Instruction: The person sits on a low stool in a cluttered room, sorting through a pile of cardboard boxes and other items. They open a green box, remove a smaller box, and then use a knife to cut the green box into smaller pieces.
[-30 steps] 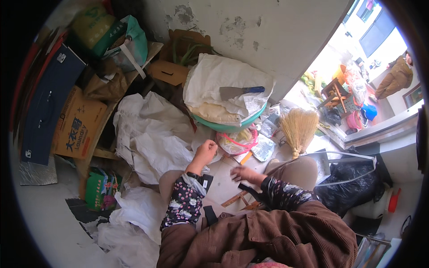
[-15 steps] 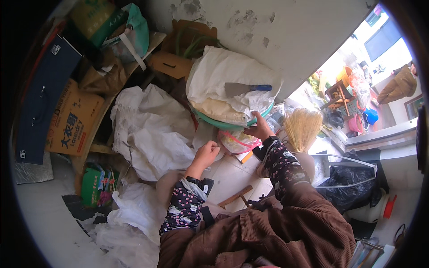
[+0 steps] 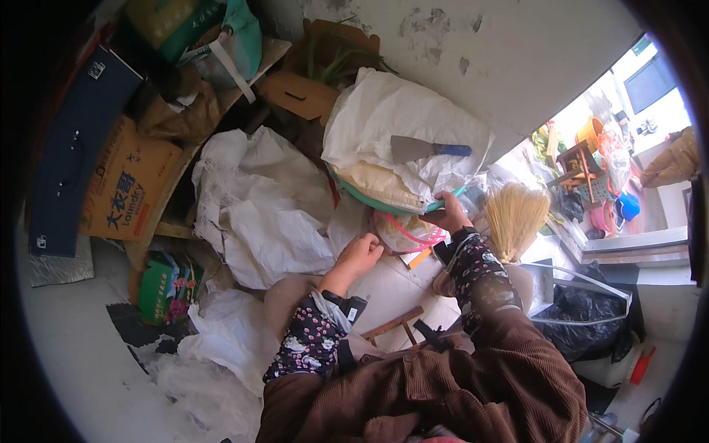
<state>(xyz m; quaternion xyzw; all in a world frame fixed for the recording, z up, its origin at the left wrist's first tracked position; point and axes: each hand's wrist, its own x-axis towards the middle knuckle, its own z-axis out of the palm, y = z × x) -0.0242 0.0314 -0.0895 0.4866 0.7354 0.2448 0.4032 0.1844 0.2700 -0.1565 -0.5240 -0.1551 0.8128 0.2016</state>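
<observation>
A teal basin (image 3: 357, 198) stands ahead, topped with a folded white woven sack (image 3: 391, 111). Flat on the sack lies a scraper (image 3: 425, 149) with a broad grey blade and a blue handle. My right hand (image 3: 452, 215) is at the basin's near right rim, thumb above and fingers below the edge. Closer to me, my left hand (image 3: 360, 255) is closed with its fingers curled; whatever may be in it is hidden. Between the hands and below the basin sits a clear plastic bag with a pink edge (image 3: 410, 235).
A crumpled white sack (image 3: 258, 214) spreads at the left, beside a cardboard box (image 3: 122, 192) and a dark blue case (image 3: 77, 159). A straw broom head (image 3: 515, 218) stands right of my right hand. Black plastic bags (image 3: 583, 303) lie behind a metal frame at the right.
My right hand has gone from spread fingers beside the rim to closing around it. The left hand has come a little nearer the plastic bag. The whole view has shifted slightly.
</observation>
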